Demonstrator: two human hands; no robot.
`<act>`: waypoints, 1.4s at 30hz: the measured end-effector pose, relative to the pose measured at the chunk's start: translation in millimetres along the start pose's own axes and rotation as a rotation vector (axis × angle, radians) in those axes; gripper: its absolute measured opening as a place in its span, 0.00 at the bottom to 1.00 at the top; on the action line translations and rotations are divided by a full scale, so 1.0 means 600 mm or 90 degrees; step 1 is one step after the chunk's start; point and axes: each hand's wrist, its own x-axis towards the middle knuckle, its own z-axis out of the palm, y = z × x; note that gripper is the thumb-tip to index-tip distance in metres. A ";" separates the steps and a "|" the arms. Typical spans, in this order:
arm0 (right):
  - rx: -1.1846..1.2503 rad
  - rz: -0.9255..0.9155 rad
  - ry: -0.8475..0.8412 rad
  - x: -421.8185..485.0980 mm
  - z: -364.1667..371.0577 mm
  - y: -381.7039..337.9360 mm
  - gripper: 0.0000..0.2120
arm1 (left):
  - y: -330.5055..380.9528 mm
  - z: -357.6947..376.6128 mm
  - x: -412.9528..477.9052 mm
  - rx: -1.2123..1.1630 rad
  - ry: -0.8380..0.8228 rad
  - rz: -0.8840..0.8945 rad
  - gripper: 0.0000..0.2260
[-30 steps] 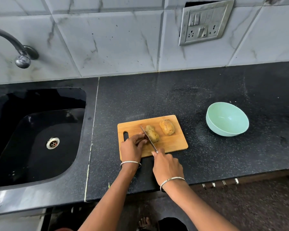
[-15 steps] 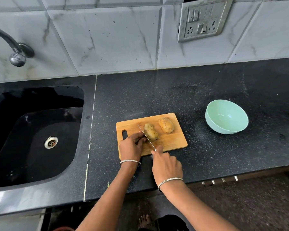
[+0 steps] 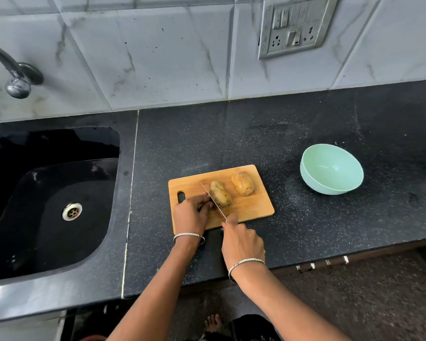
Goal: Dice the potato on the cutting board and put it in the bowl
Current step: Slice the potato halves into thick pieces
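Note:
Two brown potato pieces lie on the wooden cutting board [image 3: 253,210]. The nearer potato piece [image 3: 220,196] sits mid-board and the other potato piece [image 3: 242,183] lies behind it to the right. My left hand [image 3: 191,214] curls its fingers against the near-left end of the nearer piece. My right hand [image 3: 241,242] grips the handle of a knife [image 3: 213,201], whose thin blade lies along the left side of that piece. A mint-green bowl [image 3: 331,172] stands to the right of the board, holding nothing.
A black sink [image 3: 47,205] with a steel drain is set into the counter at left, under a tap [image 3: 15,75]. The black speckled counter [image 3: 305,230] ends just behind my wrists. A switch panel [image 3: 295,28] hangs on the tiled wall.
The knife and both hands stay at the nearer potato piece; only the camera has shifted slightly downward. The blade's position hardly differs.

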 end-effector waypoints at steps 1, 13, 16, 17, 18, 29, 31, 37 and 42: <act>0.002 0.001 -0.001 0.000 0.000 0.000 0.13 | 0.002 -0.001 0.001 0.000 -0.001 0.001 0.08; 0.039 0.030 -0.036 0.041 0.004 -0.021 0.12 | 0.001 0.001 0.009 0.005 -0.017 -0.003 0.08; 0.050 0.032 -0.043 0.044 0.007 -0.020 0.13 | 0.003 0.001 0.009 0.005 -0.012 0.000 0.08; 0.054 0.033 -0.051 0.045 0.006 -0.018 0.14 | 0.001 0.003 0.009 0.002 -0.013 -0.002 0.08; 0.060 0.034 -0.061 0.043 0.006 -0.016 0.15 | 0.000 0.003 0.008 -0.002 -0.018 -0.007 0.08; 0.092 0.032 -0.106 -0.014 -0.088 0.042 0.21 | -0.003 -0.007 0.017 -0.031 -0.077 -0.021 0.07; 0.116 0.033 -0.081 -0.002 -0.096 0.051 0.21 | 0.002 -0.015 0.030 -0.010 -0.104 -0.017 0.07; 0.186 0.082 -0.054 0.009 -0.093 0.076 0.21 | 0.033 -0.045 0.083 0.261 -0.212 0.223 0.22; 0.210 0.098 -0.048 0.003 -0.088 0.089 0.21 | 0.067 -0.032 0.112 0.507 -0.422 0.470 0.27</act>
